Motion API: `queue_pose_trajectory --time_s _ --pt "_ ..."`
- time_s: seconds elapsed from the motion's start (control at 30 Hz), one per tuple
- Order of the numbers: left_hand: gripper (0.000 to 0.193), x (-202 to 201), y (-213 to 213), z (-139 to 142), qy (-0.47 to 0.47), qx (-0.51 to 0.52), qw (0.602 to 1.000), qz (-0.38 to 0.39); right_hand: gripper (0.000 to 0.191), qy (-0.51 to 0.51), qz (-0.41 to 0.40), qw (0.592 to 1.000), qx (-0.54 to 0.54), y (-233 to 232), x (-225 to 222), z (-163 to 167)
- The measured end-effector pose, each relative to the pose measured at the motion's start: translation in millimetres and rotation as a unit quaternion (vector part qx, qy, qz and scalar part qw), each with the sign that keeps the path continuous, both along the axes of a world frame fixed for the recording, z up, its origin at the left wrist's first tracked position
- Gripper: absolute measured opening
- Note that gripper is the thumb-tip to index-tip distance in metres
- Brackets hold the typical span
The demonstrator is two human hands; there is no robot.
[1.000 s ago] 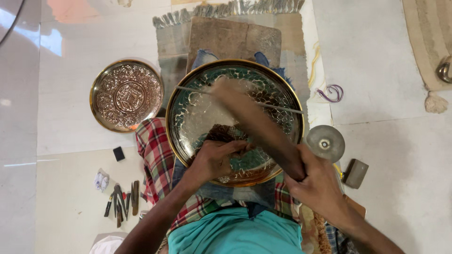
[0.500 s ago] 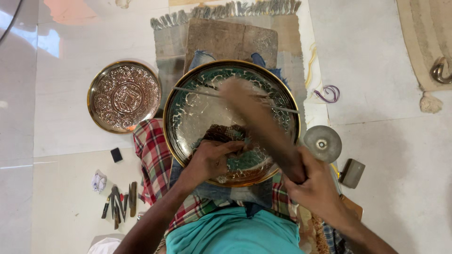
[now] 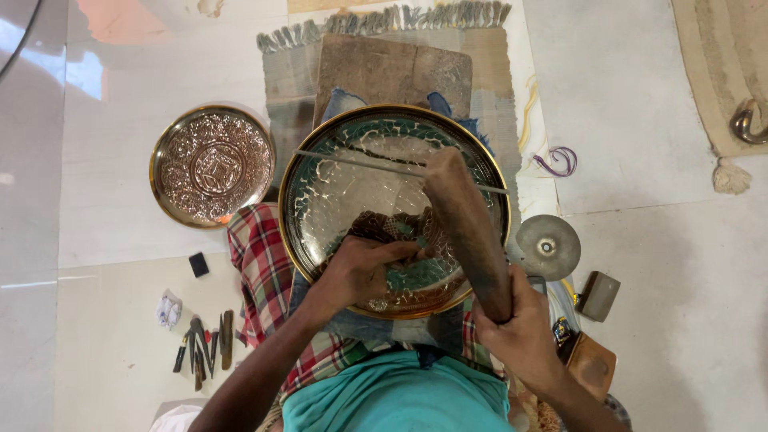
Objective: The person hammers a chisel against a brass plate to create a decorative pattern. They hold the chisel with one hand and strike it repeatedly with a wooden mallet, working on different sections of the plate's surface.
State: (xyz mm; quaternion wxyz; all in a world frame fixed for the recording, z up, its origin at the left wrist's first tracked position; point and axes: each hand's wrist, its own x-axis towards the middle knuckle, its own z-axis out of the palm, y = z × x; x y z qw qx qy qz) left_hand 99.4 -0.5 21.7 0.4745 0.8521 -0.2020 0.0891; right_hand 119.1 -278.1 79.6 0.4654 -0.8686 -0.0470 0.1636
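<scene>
Seated, viewed from above: right hand [image 3: 524, 332] closed in a fist round the lower end of a thick, dark wooden mallet [image 3: 468, 228], which slants up and away from the wrist so that its rounded head sits over the middle of the large round tray [image 3: 320, 200]. Left hand [image 3: 360, 272] reaches in from the lower left, forearm angled across the lap, fingers curled and pinched on a small tool I cannot make out, pressed against the tray's near half just beside the mallet shaft. Tray rests on the person's lap over a red checked cloth [image 3: 256, 264] and a wooden board [image 3: 392, 68]; brass-coloured rim, silvery hammered centre, green-toned band of fine ornament, darker patterned patch directly under the left fingers. A thin straight rod [image 3: 352, 162] lies across the tray beyond both hands, passing behind the mallet head. Left of the left hand, well apart on the floor, a smaller embossed copper-toned plate [image 3: 212, 166]. Below that, near the left elbow, a loose cluster of small chisels [image 3: 204, 344], a small black block [image 3: 198, 265] and a crumpled white scrap [image 3: 168, 310]. Right of the right hand: a round grey metal disc [image 3: 548, 246], a small grey-brown block [image 3: 598, 296], a brown flat piece [image 3: 592, 366] near the wrist. Beyond them, a loop of purple cord [image 3: 560, 160].
</scene>
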Motion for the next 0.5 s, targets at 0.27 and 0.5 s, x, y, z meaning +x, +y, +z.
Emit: queue_pose_trajectory --time_s 0.27,0.5 --pt "0.062 2.2 1.4 1.6 0.011 -0.029 1.000 0.003 0.059 -0.118 0.098 0.974 -0.167 -14.1 -6.4 9.7" --pt "0.050 0.4 -4.1 -4.4 0.054 -0.257 0.963 0.058 0.052 0.176 0.027 0.983 0.053 12.1 -14.0 -2.6"
